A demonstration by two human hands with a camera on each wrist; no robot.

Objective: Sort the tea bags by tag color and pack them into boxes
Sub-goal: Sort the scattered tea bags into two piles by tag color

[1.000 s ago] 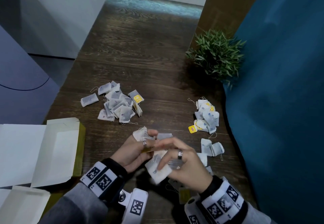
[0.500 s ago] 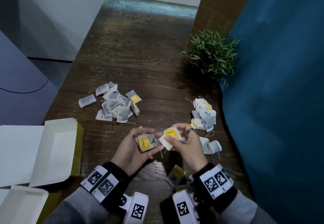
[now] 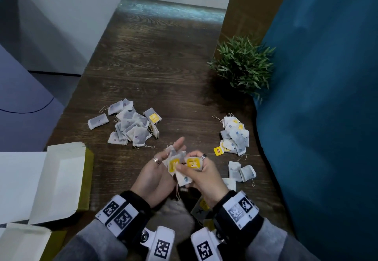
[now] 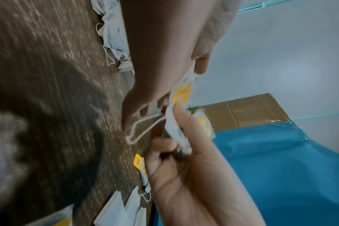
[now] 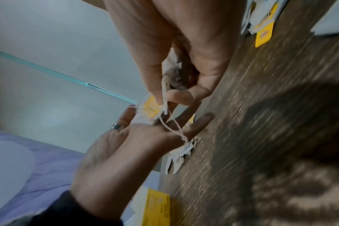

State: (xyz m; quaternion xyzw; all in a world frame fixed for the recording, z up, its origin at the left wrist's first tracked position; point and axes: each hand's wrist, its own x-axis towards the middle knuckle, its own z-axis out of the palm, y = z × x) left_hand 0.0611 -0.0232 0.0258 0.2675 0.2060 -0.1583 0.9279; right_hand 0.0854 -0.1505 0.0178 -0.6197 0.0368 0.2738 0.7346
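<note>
Both hands meet above the table's near middle. My left hand lies palm up with its thumb on a tea bag with a yellow tag, also seen in the left wrist view. My right hand pinches a second yellow-tagged tea bag right beside it, and a white bag hangs below. Strings dangle between the hands. One tea bag pile lies far left, another pile to the right.
An open white box lies at the table's left edge, with a second box nearer me. A potted plant stands at the back right beside blue fabric. Two loose bags and a yellow-tagged bag lie near my right wrist.
Both hands have risen from the bags at the table's near edge and turned yellow tags face up. Since half a second ago they have come closer, so the two bags now touch.
</note>
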